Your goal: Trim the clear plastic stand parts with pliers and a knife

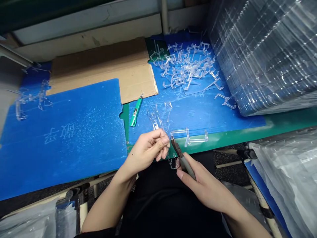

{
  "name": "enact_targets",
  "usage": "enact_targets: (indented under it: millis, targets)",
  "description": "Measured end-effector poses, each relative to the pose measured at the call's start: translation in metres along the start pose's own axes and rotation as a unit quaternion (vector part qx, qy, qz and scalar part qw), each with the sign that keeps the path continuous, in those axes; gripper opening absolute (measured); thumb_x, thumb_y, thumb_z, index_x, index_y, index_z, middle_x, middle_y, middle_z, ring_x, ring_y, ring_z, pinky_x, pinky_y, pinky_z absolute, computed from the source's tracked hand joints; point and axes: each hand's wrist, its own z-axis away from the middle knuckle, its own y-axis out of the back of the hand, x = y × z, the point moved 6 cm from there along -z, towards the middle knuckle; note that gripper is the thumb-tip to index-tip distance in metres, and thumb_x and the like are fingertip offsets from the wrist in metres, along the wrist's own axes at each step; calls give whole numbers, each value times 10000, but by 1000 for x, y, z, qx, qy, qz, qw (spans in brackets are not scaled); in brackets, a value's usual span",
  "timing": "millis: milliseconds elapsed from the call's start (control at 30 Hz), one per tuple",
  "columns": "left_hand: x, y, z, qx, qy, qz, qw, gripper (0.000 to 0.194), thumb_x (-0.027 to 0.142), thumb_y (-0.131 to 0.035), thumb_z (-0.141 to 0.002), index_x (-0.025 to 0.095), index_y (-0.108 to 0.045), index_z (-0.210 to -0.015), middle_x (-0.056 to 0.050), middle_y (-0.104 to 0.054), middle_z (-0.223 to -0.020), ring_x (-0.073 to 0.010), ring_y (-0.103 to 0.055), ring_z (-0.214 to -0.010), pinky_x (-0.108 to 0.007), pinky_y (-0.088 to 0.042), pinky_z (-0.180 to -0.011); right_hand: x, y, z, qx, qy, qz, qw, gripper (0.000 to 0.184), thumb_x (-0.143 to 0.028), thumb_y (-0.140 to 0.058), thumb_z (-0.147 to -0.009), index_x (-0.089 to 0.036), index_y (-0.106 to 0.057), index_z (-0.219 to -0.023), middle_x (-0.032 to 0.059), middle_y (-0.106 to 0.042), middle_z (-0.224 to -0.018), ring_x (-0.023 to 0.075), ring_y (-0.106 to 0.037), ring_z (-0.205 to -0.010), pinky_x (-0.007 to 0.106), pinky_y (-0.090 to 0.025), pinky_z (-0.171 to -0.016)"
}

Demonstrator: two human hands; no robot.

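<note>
My left hand [152, 147] is closed in a pinch on a clear plastic molded piece [189, 135], whose branches stick out above, below and to the right of the fingers. In my right hand [195, 175] is a pair of nippers [182, 157] with grey handles, fingers wrapped round them. The dark jaws point up and lie close beside the clear plastic, near my left fingertips. Whether the jaws touch it, I cannot tell. Part of the piece is hidden behind my left fingers.
Many clear plastic parts [188, 67] lie heaped at the back, with others [32, 97] at the left. A green utility knife [136, 110] rests near brown cardboard [104, 69] and a blue sheet [86, 132]. Stacked clear trays [274, 56] rise at the right.
</note>
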Motion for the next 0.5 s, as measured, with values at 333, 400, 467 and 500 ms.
enact_targets:
  millis: [333, 400, 467, 500]
  targets:
    - [2, -5, -1, -18, 19, -1, 1000, 396, 484, -643, -1087, 164, -632, -853, 22, -660, -625, -35, -513, -456, -159, -403, -493, 0, 8, 0, -45, 49, 8, 998, 187, -434, -505, -1115, -253, -536, -1082, 16, -613, -1041, 203, -581, -933, 379, -506, -875]
    - [1, -6, -1, -22, 28, 8, 999, 399, 489, -641, -1086, 164, -632, -855, 20, -658, -620, -40, -509, -448, -165, -396, -482, 3, 9, 0, -61, 46, -16, 997, 219, -458, -502, -1119, -249, -526, -1057, 1, -584, -962, 179, -560, -832, 343, -509, -784]
    - [-2, -8, 0, -24, 35, 17, 999, 403, 489, -639, -1087, 164, -630, -849, 17, -658, -619, -43, -509, -447, -169, -391, -477, 6, 7, -1, -73, 48, -48, 995, 253, -480, -496, -1124, -244, -511, -1033, -17, -537, -879, 153, -523, -735, 310, -500, -698]
    - [-3, -9, 1, -26, 38, 19, 999, 407, 489, -637, -1087, 164, -627, -844, 16, -658, -618, -44, -509, -447, -170, -391, -477, 8, 5, -1, -76, 49, -66, 994, 271, -492, -496, -1125, -242, -504, -1019, -25, -512, -848, 143, -502, -701, 297, -493, -667]
